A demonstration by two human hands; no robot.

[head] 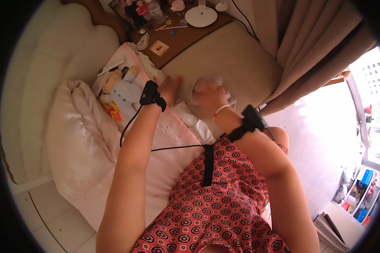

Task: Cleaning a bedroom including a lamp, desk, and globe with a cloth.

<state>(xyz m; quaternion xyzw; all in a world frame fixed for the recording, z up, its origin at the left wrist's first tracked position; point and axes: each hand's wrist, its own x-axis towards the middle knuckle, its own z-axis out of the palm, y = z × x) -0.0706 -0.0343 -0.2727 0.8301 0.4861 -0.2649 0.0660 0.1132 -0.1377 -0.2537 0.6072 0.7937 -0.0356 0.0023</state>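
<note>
My right hand [210, 95] presses a crumpled whitish cloth [220, 83] onto a beige padded surface [237, 53]; hand and cloth are blurred. To its left, my left hand [169, 88] lies spread at the edge of that surface, beside a pink-edged quilted bed cover [172, 128], holding nothing that shows. A plush doll [122, 91] in pale blue clothes rests on the bedding, left of my left wrist. White bunched fabric [194, 121] lies between the cover and the beige surface. Both wrists carry black strapped devices.
Beyond the beige surface is a brown wooden top [177, 39] with a round white stand base [201, 16], a small square card and small items. A satin quilt [82, 132] and padded headboard [50, 57] are left. Beige curtains [304, 47] hang right, above a divided storage tray [356, 193].
</note>
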